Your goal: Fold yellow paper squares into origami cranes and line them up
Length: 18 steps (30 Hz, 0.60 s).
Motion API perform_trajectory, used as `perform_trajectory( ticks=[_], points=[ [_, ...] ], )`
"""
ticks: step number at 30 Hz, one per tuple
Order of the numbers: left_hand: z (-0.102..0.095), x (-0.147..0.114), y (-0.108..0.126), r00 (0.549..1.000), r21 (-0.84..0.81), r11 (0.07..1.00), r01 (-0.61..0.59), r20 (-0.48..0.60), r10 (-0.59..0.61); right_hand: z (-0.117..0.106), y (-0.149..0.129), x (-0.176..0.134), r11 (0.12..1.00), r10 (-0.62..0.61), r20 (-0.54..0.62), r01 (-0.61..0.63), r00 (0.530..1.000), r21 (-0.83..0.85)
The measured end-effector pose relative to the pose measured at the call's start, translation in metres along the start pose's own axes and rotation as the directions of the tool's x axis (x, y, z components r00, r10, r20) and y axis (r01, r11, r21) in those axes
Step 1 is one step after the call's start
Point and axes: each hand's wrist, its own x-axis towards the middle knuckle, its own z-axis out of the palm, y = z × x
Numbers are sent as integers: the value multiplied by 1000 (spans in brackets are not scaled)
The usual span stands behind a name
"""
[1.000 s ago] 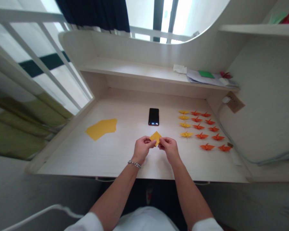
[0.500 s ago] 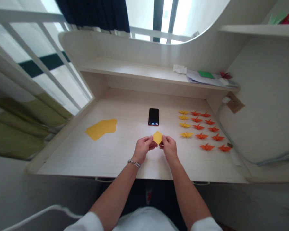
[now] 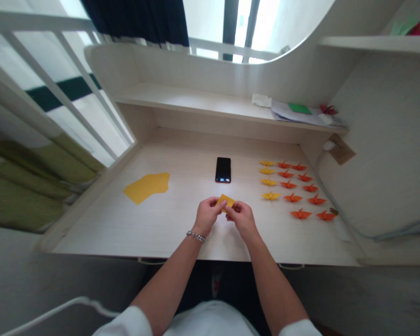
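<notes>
A small folded square of yellow origami paper (image 3: 227,200) is held up between my two hands, over the front middle of the desk. My left hand (image 3: 207,215) pinches its left side, thumb on top. From the right, my right hand (image 3: 242,217) grips the lower right part, its thumb pressed on the paper close to the left thumb. The fingers underneath are partly hidden by the paper. Beyond the hands lies a black phone (image 3: 223,170). Yellow paper sheets (image 3: 147,186) lie overlapping to the left.
At the right stand rows of several folded yellow cranes (image 3: 270,196) and orange cranes (image 3: 293,198). A shelf (image 3: 196,105) along the back carries papers and a green square (image 3: 299,108). A cable (image 3: 357,232) runs down the right wall from a socket (image 3: 341,149).
The yellow paper has turned from a diamond pose and shifted slightly left. My right hand has moved left, bringing its thumb onto the paper near the left thumb.
</notes>
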Motion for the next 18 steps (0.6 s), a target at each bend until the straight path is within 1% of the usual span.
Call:
perform_trajectory(
  ticks=[4,8,13,18],
  points=[
    [-1,2,5,998,-64,998,19,58,-15,-7,-1,-1,999,6,25,-5,1000,-37],
    [-1,5,10,998,-84,996,4,55,1,-10,-8,-3,1000,10,41,-10,999,-4],
    [-2,4,15,997,-124,991,42,64,-34,-11,-18,-6,998,55,86,-59,995,38],
    [-3,2,21,996,-111,992,61,76,-52,-11,-22,-7,993,41,-9,-40,999,114]
  ],
)
